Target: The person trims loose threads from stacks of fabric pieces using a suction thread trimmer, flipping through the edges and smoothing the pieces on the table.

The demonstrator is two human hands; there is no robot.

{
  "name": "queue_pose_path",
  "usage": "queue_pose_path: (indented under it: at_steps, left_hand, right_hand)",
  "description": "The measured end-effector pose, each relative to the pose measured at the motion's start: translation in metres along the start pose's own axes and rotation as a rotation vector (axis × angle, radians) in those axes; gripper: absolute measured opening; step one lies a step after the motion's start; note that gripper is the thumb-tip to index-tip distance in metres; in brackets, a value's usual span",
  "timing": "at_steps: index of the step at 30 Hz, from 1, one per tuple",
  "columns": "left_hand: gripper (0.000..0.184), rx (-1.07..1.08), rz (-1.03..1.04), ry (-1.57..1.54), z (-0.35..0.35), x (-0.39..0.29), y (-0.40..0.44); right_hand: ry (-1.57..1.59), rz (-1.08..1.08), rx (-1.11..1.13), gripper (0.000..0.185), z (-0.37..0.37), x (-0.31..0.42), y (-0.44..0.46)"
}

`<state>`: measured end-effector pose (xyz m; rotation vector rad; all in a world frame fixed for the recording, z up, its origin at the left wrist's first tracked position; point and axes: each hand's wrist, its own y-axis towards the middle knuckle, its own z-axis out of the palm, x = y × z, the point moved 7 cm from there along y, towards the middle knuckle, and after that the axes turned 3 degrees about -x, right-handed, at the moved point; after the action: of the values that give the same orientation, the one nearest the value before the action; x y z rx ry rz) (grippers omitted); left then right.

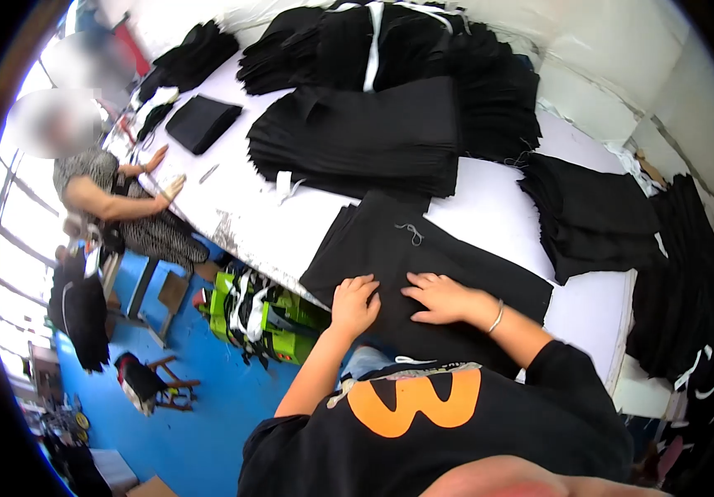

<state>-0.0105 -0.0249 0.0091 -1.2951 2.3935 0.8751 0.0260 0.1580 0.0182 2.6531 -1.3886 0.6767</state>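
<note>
Black cloth pieces (456, 257) lie flat on the white table (489, 207), partly over its front edge. My left hand (356, 306) rests on the left part of this cloth, palm down with its fingers spread. To its right, my right hand (442, 299) also lies flat on the cloth, fingers apart. Neither hand holds anything. A loose tangle of light thread (412, 234) sits on the cloth beyond my hands. Just behind is a thick stack of folded black cloth (357, 137), with a small white tag (286, 187) at its front.
Bundled black cloth (489, 74) stands at the back, with more black stacks (593, 211) at the right. A person (112, 186) leans with both hands on the table's left end. Below the edge are a green crate (286, 340) and a wooden stool (176, 385).
</note>
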Motion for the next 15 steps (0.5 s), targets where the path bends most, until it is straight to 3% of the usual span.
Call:
queue_pose_path:
  at_steps: [2,4,5,6,8,10,12,13,15]
  left_hand:
    - [0.018,0.191,-0.042,-0.185,-0.003,0.026,0.032]
    - [0.015,-0.086,0.128,-0.15,-0.045,0.025,0.08]
    - [0.017,-0.121,0.076,-0.102,-0.066,0.025,0.106]
    - [0.033,-0.064,0.074,-0.11,-0.072,0.049,0.127]
    - [0.049,-0.205,0.121,-0.195,-0.081,0.075,0.178]
    - [0.036,-0.375,0.146,0.004,-0.122,0.068,0.236]
    - [0.03,-0.51,0.181,0.13,-0.149,0.068,0.292]
    - [0.028,-0.567,0.201,0.167,-0.154,0.073,0.319]
    - [0.033,-0.586,0.136,0.218,-0.152,0.096,0.359]
  right_hand:
    - [0.027,-0.077,0.33,0.062,-0.059,0.005,0.034]
    - [-0.22,-0.319,-0.459,0.068,-0.182,0.065,0.058]
    - [-0.236,-0.351,-0.598,0.071,-0.228,0.094,0.074]
    - [-0.273,-0.427,-0.686,0.07,-0.259,0.12,0.089]
    - [-0.266,-0.675,-0.847,0.063,-0.303,0.168,0.121]
    - [-0.41,-0.967,-1.188,0.032,-0.315,0.196,0.163]
    - [-0.387,-1.195,-1.303,0.026,-0.317,0.197,0.203]
    - [-0.381,-1.205,-1.295,0.026,-0.321,0.185,0.227]
    - [-0.605,-1.288,-1.256,0.031,-0.325,0.154,0.278]
